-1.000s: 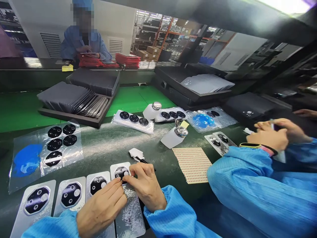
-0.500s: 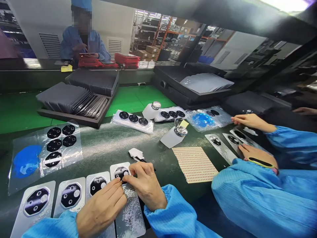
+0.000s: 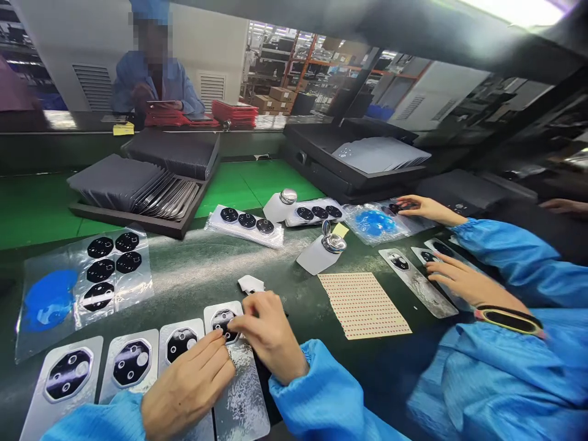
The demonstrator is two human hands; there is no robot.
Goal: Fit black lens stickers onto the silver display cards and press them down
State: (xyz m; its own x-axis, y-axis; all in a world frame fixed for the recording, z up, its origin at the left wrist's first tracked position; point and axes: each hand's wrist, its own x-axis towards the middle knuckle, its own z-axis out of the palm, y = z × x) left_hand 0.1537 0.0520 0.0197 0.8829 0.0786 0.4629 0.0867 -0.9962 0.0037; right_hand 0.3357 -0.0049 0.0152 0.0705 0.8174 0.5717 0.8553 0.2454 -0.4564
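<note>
Silver phone back covers (image 3: 39, 416) lie in a row along the near edge, each with a black octagonal camera plate (image 3: 131, 361) near its top. My left hand (image 3: 188, 386) lies flat across the covers, fingers stretched together, tips touching the camera plate (image 3: 220, 318) of the rightmost phone back cover (image 3: 241, 392). Over that same plate, my right hand (image 3: 271, 337) has its thumb and index finger pinched together. Whatever is between those fingertips is hidden. A crumpled white wipe (image 3: 250, 284) sits just beyond my right hand.
Pump bottles (image 3: 319, 254), a dotted sticker sheet (image 3: 362, 306), and a bag of black plates (image 3: 87, 275) lie around. Behind stand black trays (image 3: 184, 223) of covers. At right, a co-worker's hands (image 3: 473, 285) work over similar covers. Another person (image 3: 156, 86) sits opposite.
My right hand's fingers have drawn closer together over the plate; my left hand stays put. The co-worker's far hand has moved left to the plastic bag, and the near hand has shifted slightly.
</note>
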